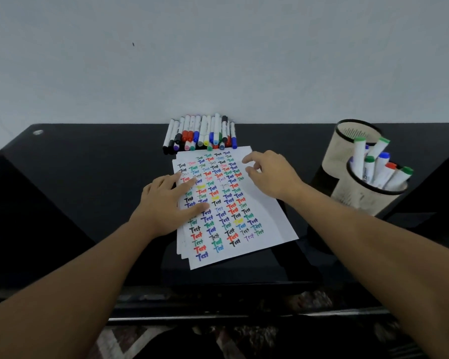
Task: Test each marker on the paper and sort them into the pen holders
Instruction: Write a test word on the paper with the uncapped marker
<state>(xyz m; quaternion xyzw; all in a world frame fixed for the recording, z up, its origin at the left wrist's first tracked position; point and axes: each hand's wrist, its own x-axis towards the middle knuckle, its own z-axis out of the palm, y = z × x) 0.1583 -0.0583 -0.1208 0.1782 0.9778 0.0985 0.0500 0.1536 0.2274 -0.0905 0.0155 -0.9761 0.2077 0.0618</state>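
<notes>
At frame centre the left hand presses flat, fingers straight, on the sheet of paper covered in coloured "Test" marks, while the right hand hovers over its upper right edge — grip apart, fingers loosely curled, apparently holding nothing. Capped markers lie in a row above the paper on the black counter; at right, the nearer pen holder holds several markers — the farther pen holder stands just behind.
</notes>
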